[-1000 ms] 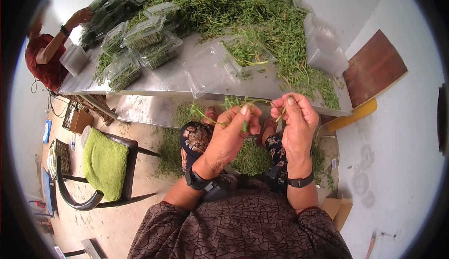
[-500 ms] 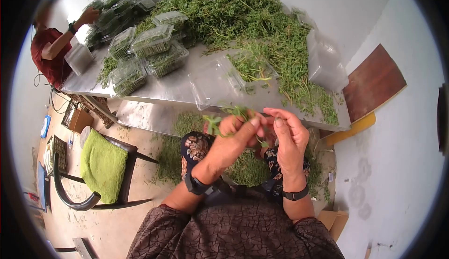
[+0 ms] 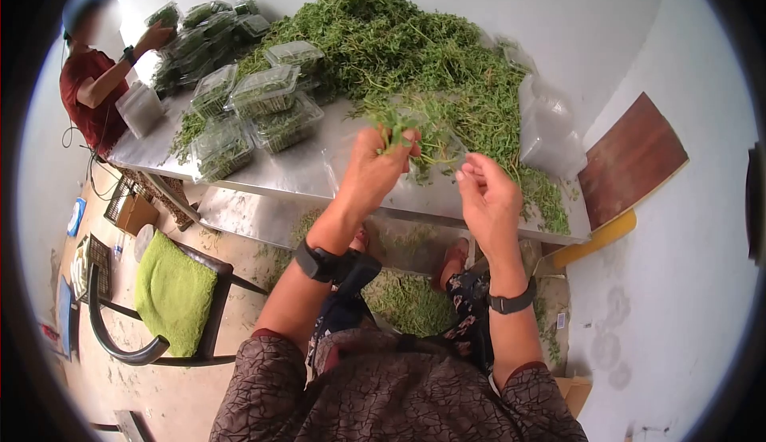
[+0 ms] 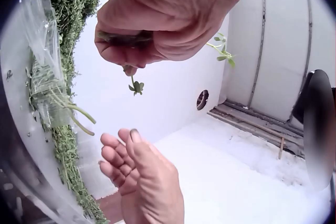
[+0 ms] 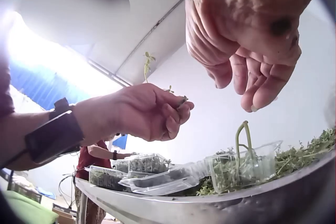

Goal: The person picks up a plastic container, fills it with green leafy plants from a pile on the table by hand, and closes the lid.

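Head view: my left hand pinches a bunch of sprigs above the open tray on the table. At its four o'clock, my right hand hangs empty, fingers loosely curled.

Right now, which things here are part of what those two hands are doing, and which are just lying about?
In use:
left hand holding herb sprigs
right hand, holding nothing
open clear container
herb heap

Lying about:
green-cushioned chair
filled containers
brown board
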`<state>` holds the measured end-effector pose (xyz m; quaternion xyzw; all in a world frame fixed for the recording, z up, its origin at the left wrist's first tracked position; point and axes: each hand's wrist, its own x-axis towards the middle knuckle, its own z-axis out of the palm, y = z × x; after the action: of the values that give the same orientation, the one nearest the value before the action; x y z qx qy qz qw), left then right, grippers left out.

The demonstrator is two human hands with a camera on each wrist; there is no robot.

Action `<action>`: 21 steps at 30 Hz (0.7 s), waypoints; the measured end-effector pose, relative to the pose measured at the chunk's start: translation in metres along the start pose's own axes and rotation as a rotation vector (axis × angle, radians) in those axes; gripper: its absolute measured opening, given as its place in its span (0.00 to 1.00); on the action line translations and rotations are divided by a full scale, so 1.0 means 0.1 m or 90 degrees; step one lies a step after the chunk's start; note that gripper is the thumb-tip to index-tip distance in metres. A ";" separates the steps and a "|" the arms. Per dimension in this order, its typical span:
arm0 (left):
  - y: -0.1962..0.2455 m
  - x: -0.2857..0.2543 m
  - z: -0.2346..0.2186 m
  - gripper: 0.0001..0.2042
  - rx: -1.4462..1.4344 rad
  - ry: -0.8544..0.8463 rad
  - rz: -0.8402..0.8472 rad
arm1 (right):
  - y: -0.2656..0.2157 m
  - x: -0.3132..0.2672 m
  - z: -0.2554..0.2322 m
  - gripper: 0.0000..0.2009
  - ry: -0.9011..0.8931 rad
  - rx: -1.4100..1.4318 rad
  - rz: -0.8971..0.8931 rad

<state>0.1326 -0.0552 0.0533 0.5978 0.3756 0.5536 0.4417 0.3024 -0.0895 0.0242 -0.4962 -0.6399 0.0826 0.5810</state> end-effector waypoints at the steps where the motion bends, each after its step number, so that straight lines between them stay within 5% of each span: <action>1: -0.07 0.03 0.02 0.10 0.009 -0.003 -0.007 | 0.02 0.06 0.03 0.11 -0.024 -0.035 0.004; 8: -0.35 0.07 0.02 0.13 0.114 -0.001 -0.052 | 0.18 0.27 0.11 0.09 -0.098 -0.271 -0.143; 11: -0.47 0.07 0.01 0.13 0.120 0.013 -0.041 | 0.19 0.28 0.13 0.05 -0.135 -0.239 -0.133; 21: -0.43 0.05 0.02 0.14 0.138 0.034 -0.049 | 0.14 0.42 0.08 0.06 0.045 0.045 0.006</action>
<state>0.1367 -0.0367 0.0142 0.6122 0.4673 0.5083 0.3854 0.3107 -0.0482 0.0401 -0.4807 -0.6136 0.0905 0.6199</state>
